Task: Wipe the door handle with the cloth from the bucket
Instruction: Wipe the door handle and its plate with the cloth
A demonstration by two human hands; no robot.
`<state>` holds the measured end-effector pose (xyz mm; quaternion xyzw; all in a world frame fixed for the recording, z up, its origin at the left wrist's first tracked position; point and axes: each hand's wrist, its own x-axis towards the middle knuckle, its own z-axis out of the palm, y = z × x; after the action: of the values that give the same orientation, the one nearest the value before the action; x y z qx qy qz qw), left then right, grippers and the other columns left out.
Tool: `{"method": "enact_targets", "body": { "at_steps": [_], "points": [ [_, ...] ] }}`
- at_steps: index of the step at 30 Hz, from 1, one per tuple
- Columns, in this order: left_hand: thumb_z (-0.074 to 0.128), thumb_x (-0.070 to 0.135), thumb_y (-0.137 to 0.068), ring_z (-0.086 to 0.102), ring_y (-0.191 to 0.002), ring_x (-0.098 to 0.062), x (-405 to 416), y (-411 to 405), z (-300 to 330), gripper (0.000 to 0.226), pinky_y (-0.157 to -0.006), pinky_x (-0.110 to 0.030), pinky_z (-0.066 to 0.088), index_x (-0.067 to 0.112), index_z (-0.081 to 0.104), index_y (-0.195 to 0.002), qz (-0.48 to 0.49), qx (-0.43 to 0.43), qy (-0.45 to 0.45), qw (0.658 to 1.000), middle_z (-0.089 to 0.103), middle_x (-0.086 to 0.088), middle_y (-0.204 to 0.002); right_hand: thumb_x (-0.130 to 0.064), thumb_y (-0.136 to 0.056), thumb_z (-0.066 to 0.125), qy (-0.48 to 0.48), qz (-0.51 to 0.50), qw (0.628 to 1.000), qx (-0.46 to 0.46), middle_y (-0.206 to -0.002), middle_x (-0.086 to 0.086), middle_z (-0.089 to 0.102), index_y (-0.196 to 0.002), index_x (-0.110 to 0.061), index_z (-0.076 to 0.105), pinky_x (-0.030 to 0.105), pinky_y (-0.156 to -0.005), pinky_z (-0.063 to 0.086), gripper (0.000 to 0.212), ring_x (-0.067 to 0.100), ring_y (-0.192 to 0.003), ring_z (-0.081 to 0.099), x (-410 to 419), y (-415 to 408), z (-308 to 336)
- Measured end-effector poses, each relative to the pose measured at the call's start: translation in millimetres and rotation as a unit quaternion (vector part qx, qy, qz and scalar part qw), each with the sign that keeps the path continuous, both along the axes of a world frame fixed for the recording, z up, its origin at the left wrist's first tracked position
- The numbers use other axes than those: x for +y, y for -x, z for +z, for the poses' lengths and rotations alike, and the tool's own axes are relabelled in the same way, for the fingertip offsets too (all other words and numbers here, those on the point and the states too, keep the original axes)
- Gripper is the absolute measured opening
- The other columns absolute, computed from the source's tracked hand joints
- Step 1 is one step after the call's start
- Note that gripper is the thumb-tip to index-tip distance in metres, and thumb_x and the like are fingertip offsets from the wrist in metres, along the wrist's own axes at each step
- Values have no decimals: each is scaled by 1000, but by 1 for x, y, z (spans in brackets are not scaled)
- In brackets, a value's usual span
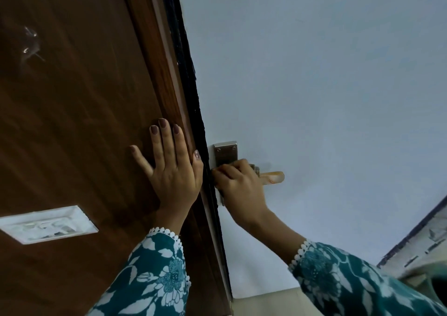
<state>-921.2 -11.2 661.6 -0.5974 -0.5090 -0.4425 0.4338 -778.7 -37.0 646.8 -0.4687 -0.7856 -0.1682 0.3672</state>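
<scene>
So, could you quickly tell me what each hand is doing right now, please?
Left hand: open, flat against the brown door, holding nothing.
Right hand: closed around the door handle; no cloth visible.

dark wood panel (72,122) left, white switch plate (48,223); pale wall (326,74) right.

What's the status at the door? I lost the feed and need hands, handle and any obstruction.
Left hand flat on wooden door. Right hand closed over door handle at its plate. No cloth visible. Nothing blocking.
</scene>
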Motion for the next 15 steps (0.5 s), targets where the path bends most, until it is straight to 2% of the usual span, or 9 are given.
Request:
{"method": "enact_targets", "body": {
  "at_steps": [3,8,12,15],
  "points": [
    [36,29,-99,-1,-147,-22,0,0,1,64,-113,-57,0,10,3,-151,3,2,2,1000,15,-8,-154,-11,-75,74,2,-1,1000,16,-86,-2,75,-89,-14,75,28,-63,49,14,23,-75,60,3,-14,0],
    [35,26,-99,0,-147,-22,3,-2,-1,64,-113,-58,1,11,3,-151,6,-15,-8,1000,21,-14,-152,-8,-71,78,-1,-70,995,65,-82,-8,74,-80,-19,73,22,-57,32,15,23,-75,57,2,-65,3],
    [36,26,-99,0,-147,-22,2,-3,-1,64,-113,-59,2,10,3,-151,2,-10,-9,1000,19,-13,-153,-9,-75,69,-44,-46,995,81,-84,-7,74,-86,-17,74,23,-58,39,14,20,-76,52,6,-35,3],
    [38,26,-99,0,-147,-22,2,-1,-1,65,-112,-60,2,10,3,-151,-2,-2,-6,1000,7,-7,-157,-17,-84,53,-67,8,995,72,-88,-3,75,-90,-14,75,25,-63,45,23,19,-78,53,8,-8,7]
  ]
}}
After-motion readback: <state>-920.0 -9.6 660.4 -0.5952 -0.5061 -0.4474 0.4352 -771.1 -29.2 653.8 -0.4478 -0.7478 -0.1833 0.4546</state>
